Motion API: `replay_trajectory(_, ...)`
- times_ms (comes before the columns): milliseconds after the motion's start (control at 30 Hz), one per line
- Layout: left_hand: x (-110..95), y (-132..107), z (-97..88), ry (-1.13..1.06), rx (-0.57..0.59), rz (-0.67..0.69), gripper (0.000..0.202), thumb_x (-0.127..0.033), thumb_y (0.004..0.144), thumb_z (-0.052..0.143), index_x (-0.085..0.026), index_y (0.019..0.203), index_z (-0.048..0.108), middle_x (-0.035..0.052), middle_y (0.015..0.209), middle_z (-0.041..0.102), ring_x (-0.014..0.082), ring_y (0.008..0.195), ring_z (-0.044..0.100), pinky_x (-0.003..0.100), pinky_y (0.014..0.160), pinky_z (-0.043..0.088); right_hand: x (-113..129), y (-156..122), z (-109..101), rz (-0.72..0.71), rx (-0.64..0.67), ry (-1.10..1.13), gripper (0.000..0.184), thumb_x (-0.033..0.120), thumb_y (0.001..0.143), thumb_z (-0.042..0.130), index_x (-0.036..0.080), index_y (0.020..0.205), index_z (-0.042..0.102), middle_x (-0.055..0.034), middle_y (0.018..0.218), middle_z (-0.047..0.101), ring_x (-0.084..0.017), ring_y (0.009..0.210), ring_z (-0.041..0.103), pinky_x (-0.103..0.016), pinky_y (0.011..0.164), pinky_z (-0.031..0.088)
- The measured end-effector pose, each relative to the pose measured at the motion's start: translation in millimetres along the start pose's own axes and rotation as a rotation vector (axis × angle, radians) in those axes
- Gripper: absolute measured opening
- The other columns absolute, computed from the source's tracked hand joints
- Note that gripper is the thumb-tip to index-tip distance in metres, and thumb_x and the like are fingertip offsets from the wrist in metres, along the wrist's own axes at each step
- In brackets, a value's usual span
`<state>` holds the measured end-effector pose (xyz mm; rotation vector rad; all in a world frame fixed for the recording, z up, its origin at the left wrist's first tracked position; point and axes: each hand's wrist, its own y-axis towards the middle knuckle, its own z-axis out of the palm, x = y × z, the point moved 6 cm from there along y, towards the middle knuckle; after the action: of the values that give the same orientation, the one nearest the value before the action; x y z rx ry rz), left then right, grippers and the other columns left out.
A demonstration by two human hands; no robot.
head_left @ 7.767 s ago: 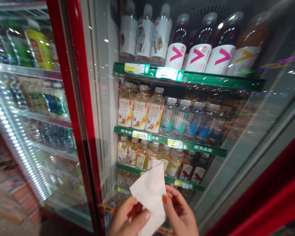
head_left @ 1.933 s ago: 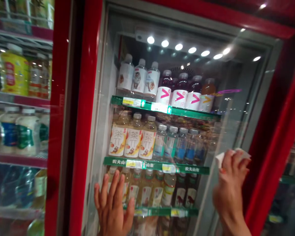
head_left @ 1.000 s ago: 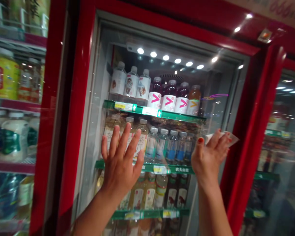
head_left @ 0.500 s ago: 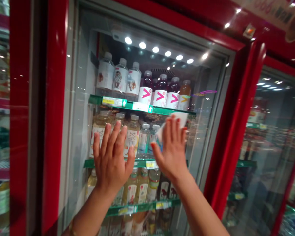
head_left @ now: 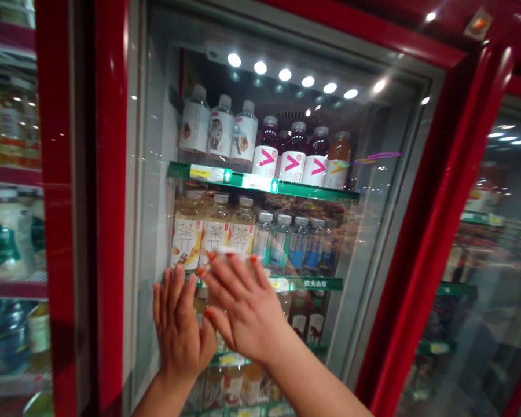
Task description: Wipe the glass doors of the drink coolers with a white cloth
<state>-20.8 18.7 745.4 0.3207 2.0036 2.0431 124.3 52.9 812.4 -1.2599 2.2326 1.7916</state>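
My left hand (head_left: 178,333) lies flat on the glass door (head_left: 375,191) of a drinks fridge, fingers stretched upward and nothing in it. Just right of it and partly over it, my right hand (head_left: 241,304) presses against the same glass, smeared by motion. A white tissue (head_left: 233,253) shows only as a pale edge under its fingertips. Behind the glass stand tea bottles (head_left: 212,231) with yellow labels, right above both hands.
The door has a red frame (head_left: 434,208). Inside, green shelves (head_left: 260,184) carry rows of bottles, with red-drink bottles (head_left: 293,156) on the top one. Another fridge (head_left: 8,231) stands to the left and one more (head_left: 495,243) to the right.
My right hand has swept the tissue leftward and downward across the glass, from the right side to beside my left hand. My left hand has slid lower on the glass.
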Motion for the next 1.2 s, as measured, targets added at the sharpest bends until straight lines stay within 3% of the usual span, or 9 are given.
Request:
replay_trajectory(67, 1, 1, -1.8, -0.004, 0.024, 0.010, 0.076, -0.012, 0.105, 0.051, -0.022, 0.176, 0.025, 0.0038, 0.185, 0.023, 0.0260, 0.172, 0.019, 0.048, 0.143, 0.010, 5, -31, 5, -0.007, 0.019, -0.018, 0.068, 0.052, 0.113, 0.043, 0.031, 0.176, 0.025, 0.0068, 0.185, 0.013, -0.019, 0.173, 0.007, -0.044, 0.143, 0.004)
replay_trajectory(200, -2, -1, 1.3, 0.074, 0.042, 0.029, 0.076, -0.014, 0.103, 0.057, -0.022, 0.175, 0.031, 0.0054, 0.184, 0.025, 0.0291, 0.172, 0.020, 0.051, 0.143, 0.012, -74, -127, 4, 0.729, -0.140, -0.086, 0.069, 0.041, 0.115, 0.032, 0.029, 0.179, 0.006, -0.0111, 0.186, 0.004, -0.036, 0.173, 0.003, -0.078, 0.134, 0.016)
replay_trajectory(267, -3, -1, 3.3, 0.119, 0.032, 0.027, 0.082, -0.018, 0.101, 0.064, -0.020, 0.175, 0.029, 0.0073, 0.184, 0.024, 0.0306, 0.172, 0.020, 0.053, 0.143, 0.013, -70, -164, 13, 0.973, -0.221, -0.095, 0.071, 0.040, 0.115, 0.028, 0.024, 0.178, 0.000, -0.0190, 0.185, 0.000, -0.041, 0.173, 0.000, -0.087, 0.127, 0.018)
replay_trajectory(367, -3, 0, 1.4, 0.127, 0.034, 0.028, 0.086, -0.017, 0.099, 0.068, -0.021, 0.175, 0.030, 0.0071, 0.184, 0.024, 0.0311, 0.172, 0.021, 0.054, 0.143, 0.015, 15, -172, 44, 0.725, -0.123, -0.098, 0.074, 0.041, 0.112, 0.040, 0.021, 0.178, 0.014, -0.0188, 0.183, 0.018, -0.037, 0.173, 0.005, -0.076, 0.135, 0.018)
replay_trajectory(467, -1, -7, -5.0, 0.074, 0.083, 0.018, 0.085, -0.012, 0.099, 0.067, -0.028, 0.174, 0.032, 0.0040, 0.183, 0.026, 0.0301, 0.171, 0.023, 0.054, 0.143, 0.016, 92, -185, 64, 0.360, -0.020, -0.015, 0.065, 0.055, 0.107, 0.055, 0.044, 0.170, 0.041, 0.0052, 0.170, 0.051, -0.020, 0.169, 0.026, -0.045, 0.142, 0.019)
replay_trajectory(700, -2, -77, 2.2, 0.208, 0.223, 0.029, 0.090, -0.019, 0.100, 0.067, -0.019, 0.177, 0.020, 0.0093, 0.187, 0.008, 0.0295, 0.174, 0.001, 0.054, 0.142, -0.003, -20, -291, 42, 1.064, -0.182, -0.159, 0.072, 0.041, 0.114, 0.015, 0.010, 0.178, 0.003, -0.0329, 0.180, 0.003, -0.053, 0.168, 0.013, -0.085, 0.122, 0.032)
replay_trajectory(800, -4, -90, 6.0, 0.227, 0.188, 0.058, 0.090, -0.020, 0.099, 0.066, -0.015, 0.176, 0.022, 0.0110, 0.186, 0.010, 0.0306, 0.174, 0.002, 0.054, 0.142, -0.001, 26, -265, 61, 1.003, -0.152, -0.130, 0.074, 0.044, 0.114, 0.016, 0.009, 0.177, 0.003, -0.0326, 0.180, 0.012, -0.053, 0.168, 0.013, -0.087, 0.121, 0.029)
replay_trajectory(967, -1, -87, 4.7, 0.218, 0.193, 0.062, 0.087, -0.019, 0.099, 0.067, -0.016, 0.176, 0.025, 0.0115, 0.186, 0.012, 0.0306, 0.174, 0.005, 0.051, 0.142, 0.003, 147, -227, 83, 0.481, -0.026, 0.027, 0.064, 0.064, 0.109, 0.036, 0.045, 0.170, 0.041, 0.0036, 0.163, 0.059, -0.027, 0.154, 0.050, -0.051, 0.127, 0.046)
replay_trajectory(1200, -2, -89, 4.7, 0.220, 0.171, 0.070, 0.086, -0.022, 0.100, 0.065, -0.016, 0.176, 0.024, 0.0103, 0.186, 0.013, 0.0324, 0.174, 0.007, 0.053, 0.142, 0.004, 25, -298, 60, 0.941, -0.154, -0.170, 0.074, 0.029, 0.111, 0.020, 0.007, 0.176, -0.007, -0.0301, 0.181, -0.010, -0.044, 0.172, -0.007, -0.084, 0.126, 0.022)
